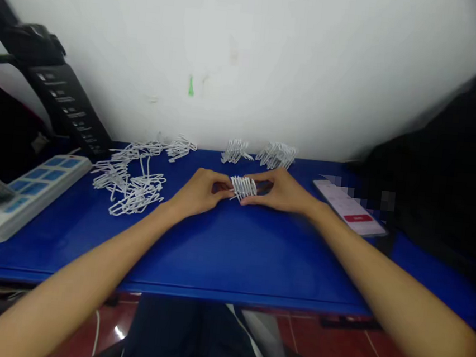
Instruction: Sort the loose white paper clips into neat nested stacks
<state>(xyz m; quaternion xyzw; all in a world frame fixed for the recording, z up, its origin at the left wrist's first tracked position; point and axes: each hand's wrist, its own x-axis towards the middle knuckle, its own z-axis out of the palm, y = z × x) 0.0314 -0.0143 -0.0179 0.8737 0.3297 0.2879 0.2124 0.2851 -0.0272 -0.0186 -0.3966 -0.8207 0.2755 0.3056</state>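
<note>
My left hand [200, 193] and my right hand [281, 193] meet at the middle of a blue table [222, 255]. Between their pinched fingers sits a small stack of white wire clips [243, 187], lined up side by side and resting on the table. A loose, tangled heap of the same white clips [130, 179] lies to the left of my left hand. Two neat bundles of white clips [234, 151] [277, 155] rest at the back by the white wall.
A phone [349, 207] with a lit screen lies right of my right hand. A white power strip with blue switches [30, 186] sits at the left edge. A black slanted device [66, 106] leans at back left. Dark bags [445, 165] fill the right side.
</note>
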